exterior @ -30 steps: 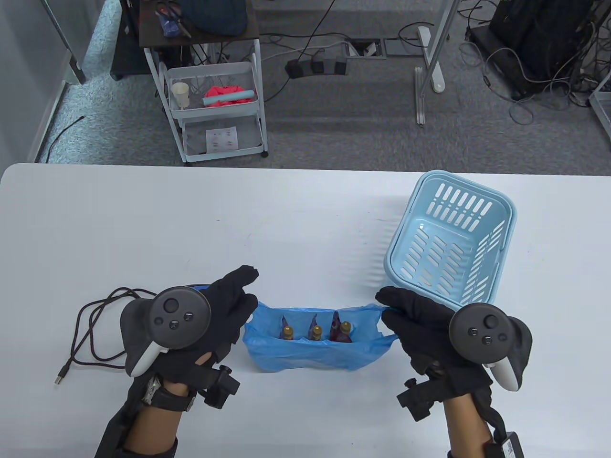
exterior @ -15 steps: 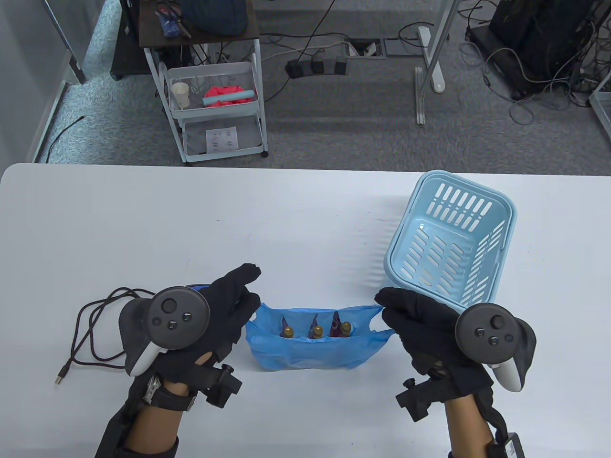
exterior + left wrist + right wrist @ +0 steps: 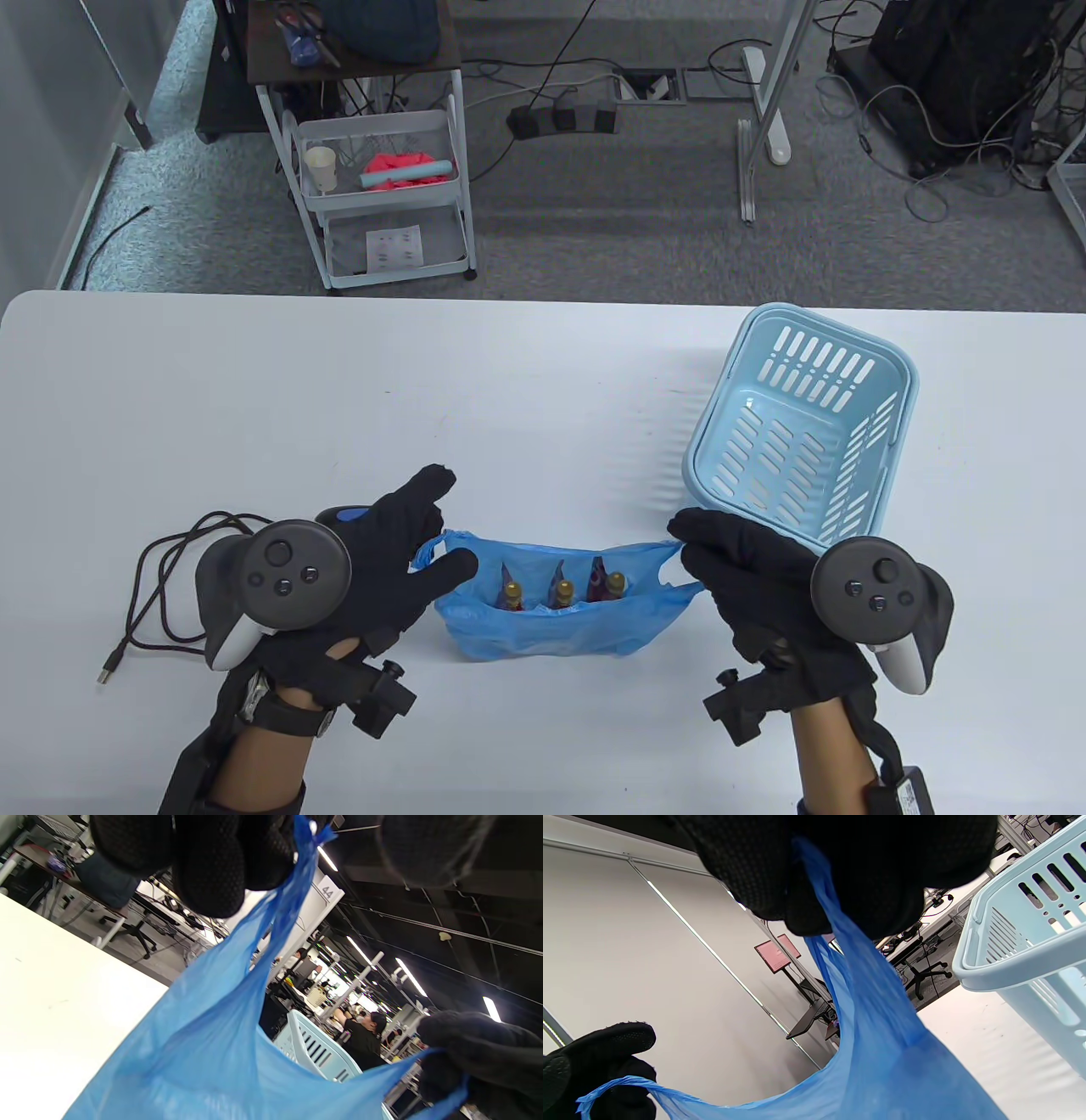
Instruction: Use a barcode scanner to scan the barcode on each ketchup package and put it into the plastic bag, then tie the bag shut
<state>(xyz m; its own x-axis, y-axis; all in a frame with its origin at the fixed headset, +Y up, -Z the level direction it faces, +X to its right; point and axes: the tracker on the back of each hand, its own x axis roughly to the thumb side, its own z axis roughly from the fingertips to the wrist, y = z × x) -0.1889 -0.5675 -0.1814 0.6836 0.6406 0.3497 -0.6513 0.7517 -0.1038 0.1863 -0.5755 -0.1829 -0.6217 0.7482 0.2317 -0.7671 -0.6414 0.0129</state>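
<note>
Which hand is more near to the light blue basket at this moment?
Right. The right hand grips the bag's handle just below the basket, almost at its near rim. The left hand holds the other handle, across the bag.

The white table carried only a few things. A light blue basket stood on it at the right side, a little tilted in the view, with slots in its walls. Near the front edge, in the middle, a blue plastic bag sat on the surface, close beside the basket. At the left a dark cable lay in loose loops, and its plug rested on the table too.
</note>
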